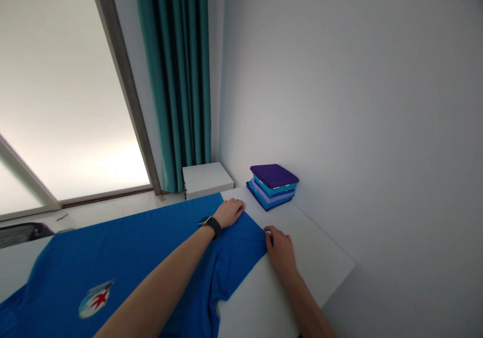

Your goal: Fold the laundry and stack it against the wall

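Observation:
A blue T-shirt with a red-and-white logo lies spread on a white table. My left hand, with a black watch on its wrist, rests fingers curled on the far edge of the shirt's sleeve. At the sleeve's right hem my right hand pinches the cloth between thumb and fingers. Both forearms reach in from the bottom of the view.
A stack of folded shirts, purple on top, stands at the table's far corner against the white wall. A small white cabinet sits on the floor beyond the table. A teal curtain hangs beside a large window.

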Motion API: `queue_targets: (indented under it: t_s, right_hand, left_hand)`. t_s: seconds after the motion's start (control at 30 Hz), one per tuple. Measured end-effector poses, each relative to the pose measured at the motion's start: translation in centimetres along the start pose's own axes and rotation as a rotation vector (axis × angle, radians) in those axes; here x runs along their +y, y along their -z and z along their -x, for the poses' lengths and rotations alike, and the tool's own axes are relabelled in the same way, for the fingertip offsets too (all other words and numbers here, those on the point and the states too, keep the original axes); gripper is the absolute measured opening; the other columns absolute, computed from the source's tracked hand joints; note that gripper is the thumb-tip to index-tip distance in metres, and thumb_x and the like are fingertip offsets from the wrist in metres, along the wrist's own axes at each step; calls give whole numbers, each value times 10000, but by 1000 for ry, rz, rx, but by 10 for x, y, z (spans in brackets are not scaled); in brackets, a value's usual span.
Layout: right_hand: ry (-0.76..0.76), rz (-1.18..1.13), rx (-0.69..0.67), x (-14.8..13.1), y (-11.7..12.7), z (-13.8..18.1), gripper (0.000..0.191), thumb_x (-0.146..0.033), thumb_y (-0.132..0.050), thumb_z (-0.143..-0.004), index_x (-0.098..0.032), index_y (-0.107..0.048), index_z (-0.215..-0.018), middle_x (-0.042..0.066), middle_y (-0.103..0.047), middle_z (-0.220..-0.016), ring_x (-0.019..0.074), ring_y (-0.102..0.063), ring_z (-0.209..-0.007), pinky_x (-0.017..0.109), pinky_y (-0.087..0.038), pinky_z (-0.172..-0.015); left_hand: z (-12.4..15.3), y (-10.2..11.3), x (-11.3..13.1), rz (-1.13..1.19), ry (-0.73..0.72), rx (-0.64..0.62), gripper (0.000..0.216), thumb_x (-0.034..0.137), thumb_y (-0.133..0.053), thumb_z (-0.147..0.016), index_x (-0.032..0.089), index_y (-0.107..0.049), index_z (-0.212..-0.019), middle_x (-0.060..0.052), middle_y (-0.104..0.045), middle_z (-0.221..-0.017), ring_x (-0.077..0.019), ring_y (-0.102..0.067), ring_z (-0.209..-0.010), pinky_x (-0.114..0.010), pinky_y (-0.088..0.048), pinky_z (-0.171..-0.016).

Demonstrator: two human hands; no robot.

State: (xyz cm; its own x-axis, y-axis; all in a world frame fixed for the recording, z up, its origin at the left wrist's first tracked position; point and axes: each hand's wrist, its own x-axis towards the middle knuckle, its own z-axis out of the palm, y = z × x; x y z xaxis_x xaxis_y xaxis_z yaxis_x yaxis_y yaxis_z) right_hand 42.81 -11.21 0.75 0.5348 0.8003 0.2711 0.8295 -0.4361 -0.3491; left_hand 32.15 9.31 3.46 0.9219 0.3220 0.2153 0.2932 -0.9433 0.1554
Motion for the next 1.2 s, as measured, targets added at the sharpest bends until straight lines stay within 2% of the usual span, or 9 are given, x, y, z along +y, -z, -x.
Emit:
queue_targets:
  t_s: [0.27, 0.43, 0.6, 0.73, 0.87, 1.03, 1.13, 1.2]
  right_hand:
    - [-64, 168, -4, -3, 0, -2, 245, -155, -385, -941, -227, -587, -1057, 50, -647, -1045, 166, -632, -856, 293, -372, -774]
    - [-81, 217, -13, -6, 3, -5, 262, -139, -368, -942, -228, -598, -1029, 54, -622, -1015, 158, -638, -786, 290, -390, -714]
    - [-79, 233, -7, -3, 4, -11, 253, -172, -357, -942, -247, -592, -999, 39, -622, -990, 132, -628, -654, 274, -372, -578]
    - [-67, 239, -4, 2, 1, -16, 247, -185, -364, -936, -260, -584, -1022, 39, -629, -997, 112, -616, -596, 259, -337, -520]
    - [-67, 227, -5, 4, 0, -17, 252, -209, -357, -948, -259, -585, -1043, 57, -619, -1021, 132, -624, -604, 275, -344, -533]
    - [-89, 188, -26, 3, 3, -13, 258, -237, -344, -962, -256, -588, -1046, 55, -601, -1043, 151, -628, -637, 289, -355, -558]
    - [-99, 143, 47, 0, 2, -9, 270, -259, -347, -961, -242, -563, -1122, 61, -590, -1089, 155, -625, -680, 287, -378, -574]
    - [-49, 91, 116, -4, 1, -5, 292, -258, -360, -951, -221, -547, -1173, 75, -584, -1111, 177, -628, -771, 298, -423, -640]
  left_hand:
    - [-1, -11, 15, -16, 86, 66, 215, 240, -380, -975, 212, -592, -988, -74, -641, -1008, -223, -542, -986, -358, -423, -851]
    - [7, -4, 10, -2, 77, 88, 244, 232, -374, -971, 208, -577, -1103, -72, -626, -1062, -214, -542, -1026, -356, -416, -893]
    - [41, 12, -10, 44, 127, 162, 283, 260, -344, -970, 210, -563, -1141, -74, -601, -1114, -227, -537, -1051, -383, -418, -914]
    - [82, 18, -15, 24, 216, 144, 311, 297, -371, -957, 222, -530, -1214, -84, -571, -1172, -245, -533, -1075, -419, -415, -939]
    - [116, 16, -6, -18, 292, 122, 369, 341, -384, -959, 207, -509, -1279, -105, -548, -1272, -259, -506, -1163, -433, -390, -1000]
    - [144, 11, 1, -67, 302, 84, 462, 419, -347, -978, 219, -461, -1378, -104, -443, -1459, -264, -391, -1343, -460, -277, -1122]
    - [153, 9, 0, -74, 289, 78, 484, 444, -316, -986, 240, -441, -1406, -91, -413, -1491, -258, -369, -1369, -471, -261, -1137]
    - [156, 9, -1, -65, 279, 71, 495, 459, -304, -988, 245, -436, -1414, -86, -407, -1497, -252, -361, -1378, -470, -260, -1142]
